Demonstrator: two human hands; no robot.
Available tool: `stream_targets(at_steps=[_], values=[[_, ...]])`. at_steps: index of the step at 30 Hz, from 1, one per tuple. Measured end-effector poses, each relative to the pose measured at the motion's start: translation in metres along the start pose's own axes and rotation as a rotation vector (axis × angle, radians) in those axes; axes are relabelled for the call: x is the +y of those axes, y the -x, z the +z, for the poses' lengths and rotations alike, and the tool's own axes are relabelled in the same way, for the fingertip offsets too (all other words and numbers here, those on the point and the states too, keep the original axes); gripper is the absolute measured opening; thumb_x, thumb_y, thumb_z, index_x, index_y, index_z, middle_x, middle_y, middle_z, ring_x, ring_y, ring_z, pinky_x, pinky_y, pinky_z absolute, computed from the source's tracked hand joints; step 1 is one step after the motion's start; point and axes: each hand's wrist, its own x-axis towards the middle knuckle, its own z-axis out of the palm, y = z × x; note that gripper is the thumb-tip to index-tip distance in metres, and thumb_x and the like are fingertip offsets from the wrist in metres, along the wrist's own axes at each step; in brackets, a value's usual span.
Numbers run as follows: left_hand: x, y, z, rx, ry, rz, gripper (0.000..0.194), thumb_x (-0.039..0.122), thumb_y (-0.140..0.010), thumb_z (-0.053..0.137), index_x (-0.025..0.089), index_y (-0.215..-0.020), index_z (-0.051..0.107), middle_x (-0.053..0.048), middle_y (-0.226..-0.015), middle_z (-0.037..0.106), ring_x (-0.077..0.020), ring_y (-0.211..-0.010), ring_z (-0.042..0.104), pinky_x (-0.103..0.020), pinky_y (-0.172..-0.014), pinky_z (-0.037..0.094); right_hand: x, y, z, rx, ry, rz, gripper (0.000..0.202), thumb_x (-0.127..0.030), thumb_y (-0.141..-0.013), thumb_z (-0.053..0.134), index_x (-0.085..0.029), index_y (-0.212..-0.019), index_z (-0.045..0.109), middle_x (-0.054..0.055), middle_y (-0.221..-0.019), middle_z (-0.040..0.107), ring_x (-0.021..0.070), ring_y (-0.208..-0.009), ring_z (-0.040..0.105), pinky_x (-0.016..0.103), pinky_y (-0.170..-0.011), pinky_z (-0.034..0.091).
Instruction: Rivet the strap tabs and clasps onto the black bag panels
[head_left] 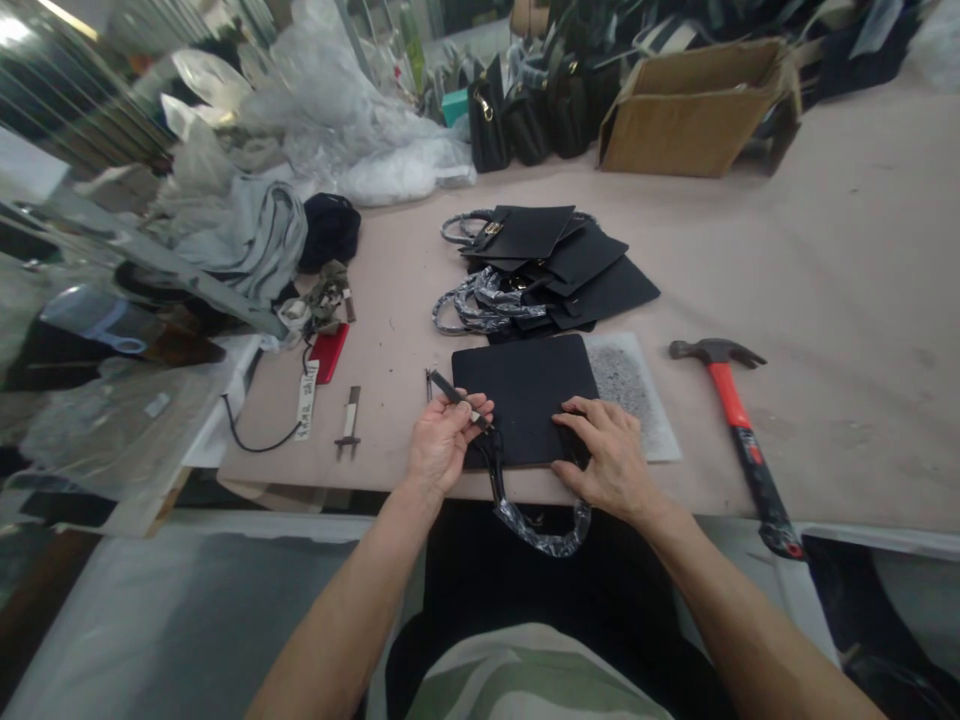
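Note:
A black bag panel (525,375) lies flat near the table's front edge, its plastic-wrapped handle (551,540) hanging over the edge toward my lap. My left hand (444,435) is closed around a slim dark bar-shaped tool (448,388), its lower end close to the left handle strap (493,455). On the panel's right part rests my right hand (607,450), fingers curved and apart from the thumb, touching the surface. A speckled white sheet (637,400) shows from under the panel's right side. To the left lies a small metal pronged tool (349,425).
A claw hammer (731,400) with a red and black handle lies at right. Behind the panel are stacked black bag pieces (570,260) with wrapped handles. Farther back stand black bags (487,120) and a cardboard box (690,115). A red tag (328,352) and plastic wrap (390,160) are at left.

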Motion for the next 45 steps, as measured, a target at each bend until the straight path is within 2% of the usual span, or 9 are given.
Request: stream_targets(at_steps=[2,5,10,14,19,31,37,41,45], values=[[-0.008,0.001,0.01,-0.008,-0.012,0.037,0.049,0.03,-0.074,0.084,0.02,-0.113,0.056,-0.006,-0.107,0.075,-0.0246,-0.104,0.073,-0.04,-0.089,0.061,0.0,0.0,0.0,-0.008,0.002,0.001,0.048,-0.034,-0.075,0.07,-0.023,-0.121,0.063,0.009,-0.133,0.059,0.0335,-0.121,0.05,0.048,-0.098,0.035],[-0.014,0.001,0.02,-0.023,-0.083,0.068,0.057,0.034,-0.071,0.085,0.019,-0.119,0.057,-0.007,-0.104,0.075,-0.0251,-0.099,0.074,-0.036,-0.081,0.062,0.0,0.0,0.0,-0.007,-0.001,-0.002,0.047,-0.034,-0.076,0.07,-0.023,-0.121,0.063,0.01,-0.133,0.059,0.034,-0.121,0.05,0.048,-0.098,0.035],[-0.014,0.002,0.022,-0.101,-0.254,0.119,0.047,0.034,-0.072,0.084,0.017,-0.109,0.061,-0.006,-0.095,0.075,-0.0238,-0.089,0.076,-0.029,-0.069,0.061,0.001,0.0,0.002,-0.006,-0.009,0.0,0.047,-0.036,-0.077,0.069,-0.024,-0.121,0.062,0.01,-0.133,0.059,0.0345,-0.122,0.05,0.048,-0.099,0.034],[-0.014,0.003,0.021,-0.144,-0.351,0.211,0.028,0.027,-0.075,0.08,0.017,-0.094,0.063,-0.005,-0.092,0.075,-0.0196,-0.086,0.074,-0.031,-0.079,0.061,0.002,0.001,0.002,0.001,-0.006,-0.006,0.047,-0.037,-0.077,0.069,-0.024,-0.121,0.062,0.01,-0.133,0.059,0.0348,-0.122,0.049,0.049,-0.099,0.034],[-0.019,0.007,0.02,-0.208,-0.566,0.314,0.011,0.021,-0.085,0.07,0.017,-0.095,0.068,-0.006,-0.097,0.075,-0.0179,-0.09,0.072,-0.029,-0.083,0.059,0.001,0.0,0.001,-0.008,-0.011,-0.005,0.047,-0.038,-0.077,0.069,-0.022,-0.121,0.063,0.01,-0.133,0.059,0.0343,-0.122,0.05,0.048,-0.099,0.035],[-0.025,0.009,0.016,-0.223,-0.661,0.411,0.011,0.022,-0.089,0.069,0.018,-0.098,0.067,-0.006,-0.1,0.075,-0.0194,-0.094,0.073,-0.03,-0.087,0.059,0.001,0.0,0.001,-0.015,-0.029,0.012,0.048,-0.035,-0.075,0.069,-0.021,-0.121,0.063,0.01,-0.134,0.059,0.034,-0.123,0.049,0.048,-0.101,0.034],[-0.029,0.009,0.018,-0.21,-0.765,0.504,0.009,0.02,-0.089,0.066,0.018,-0.098,0.068,-0.005,-0.097,0.074,-0.0171,-0.087,0.071,-0.026,-0.079,0.057,0.001,-0.001,0.0,-0.013,-0.039,0.008,0.048,-0.035,-0.076,0.069,-0.022,-0.121,0.063,0.01,-0.134,0.059,0.0342,-0.123,0.05,0.048,-0.102,0.033],[-0.029,0.007,0.018,-0.247,-0.816,0.596,0.008,0.017,-0.089,0.064,0.019,-0.095,0.068,-0.002,-0.092,0.073,-0.0151,-0.082,0.07,-0.025,-0.076,0.056,0.002,0.0,0.001,-0.008,-0.03,-0.007,0.05,-0.036,-0.075,0.071,-0.022,-0.122,0.062,0.01,-0.134,0.059,0.0343,-0.123,0.05,0.048,-0.101,0.034],[-0.026,0.003,0.018,-0.294,-0.828,0.591,0.009,0.014,-0.089,0.063,0.019,-0.094,0.069,-0.002,-0.091,0.071,-0.0148,-0.08,0.069,-0.024,-0.074,0.055,0.001,0.001,0.0,-0.003,-0.029,-0.006,0.05,-0.035,-0.075,0.072,-0.021,-0.122,0.063,0.01,-0.134,0.059,0.0338,-0.123,0.05,0.048,-0.101,0.034]])
